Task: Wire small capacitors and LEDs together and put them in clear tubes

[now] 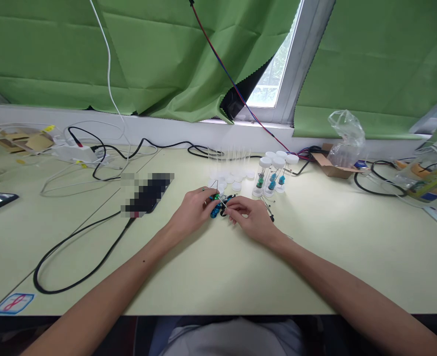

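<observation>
My left hand (193, 211) is closed, its fingertips pinching a small green piece (216, 197) with a thin bent wire rising from it. My right hand (253, 216) is closed too, thumb and fingers on a thin light-coloured rod (222, 201) that reaches toward the green piece. Whether rod and piece touch is too small to tell. Under and between the hands lie shiny blue pieces (214, 212) and small black parts, partly hidden by the fingers. Thin metal pieces (269, 203) lie just beyond my right hand.
White-capped clear tubes (271, 173) holding green and blue pieces stand behind my right hand. Left of them are several clear tubes (230, 162) and white caps (236, 186). A corded dark device (153, 192) lies left. Behind are a cardboard box (331, 165) and cables.
</observation>
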Demonstrator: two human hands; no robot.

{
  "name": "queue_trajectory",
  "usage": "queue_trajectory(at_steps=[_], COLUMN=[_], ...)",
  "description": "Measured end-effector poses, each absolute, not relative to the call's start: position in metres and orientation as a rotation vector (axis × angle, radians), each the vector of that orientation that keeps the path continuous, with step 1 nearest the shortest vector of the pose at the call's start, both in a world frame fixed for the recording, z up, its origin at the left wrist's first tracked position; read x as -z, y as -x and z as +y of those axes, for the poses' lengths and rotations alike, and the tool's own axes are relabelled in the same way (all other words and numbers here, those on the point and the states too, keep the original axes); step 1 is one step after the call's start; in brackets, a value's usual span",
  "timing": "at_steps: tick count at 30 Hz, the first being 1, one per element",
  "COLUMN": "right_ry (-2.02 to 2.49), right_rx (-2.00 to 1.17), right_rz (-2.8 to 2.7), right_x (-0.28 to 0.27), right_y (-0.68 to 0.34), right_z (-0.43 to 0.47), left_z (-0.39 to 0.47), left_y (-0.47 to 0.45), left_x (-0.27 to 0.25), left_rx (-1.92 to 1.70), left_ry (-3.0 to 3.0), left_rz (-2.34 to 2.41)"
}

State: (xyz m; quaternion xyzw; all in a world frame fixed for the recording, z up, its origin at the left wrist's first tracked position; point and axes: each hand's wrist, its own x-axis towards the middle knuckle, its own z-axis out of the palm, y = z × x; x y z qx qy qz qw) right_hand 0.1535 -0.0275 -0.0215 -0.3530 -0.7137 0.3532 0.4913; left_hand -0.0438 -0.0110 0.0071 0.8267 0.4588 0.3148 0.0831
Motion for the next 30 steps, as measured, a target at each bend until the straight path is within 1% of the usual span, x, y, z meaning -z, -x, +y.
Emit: queue_trajectory(at_steps=[16, 25, 30], right_ry=[0.861, 0.876, 0.829], right_rx=[-0.905, -1.057, -1.196], right_rz=[-1.697, -1.601, -1.541], right_x=[0.0198, 0.0132, 0.0133], right_y=[-0.1548, -0.1531, -0.1543], right_z=[-0.0274, -0.0306, -0.0286], left_z=[-0.0110, -0.0116, -0.0108], left_y=[0.0425, 0.0415, 0.0406], left_x=[-0.0042, -0.0033, -0.0025], left_rx=[-0.955, -0.949, -0.983], left_ry=[-2.549, -2.542, -2.523], left_rz=[1.323, 1.342, 1.336])
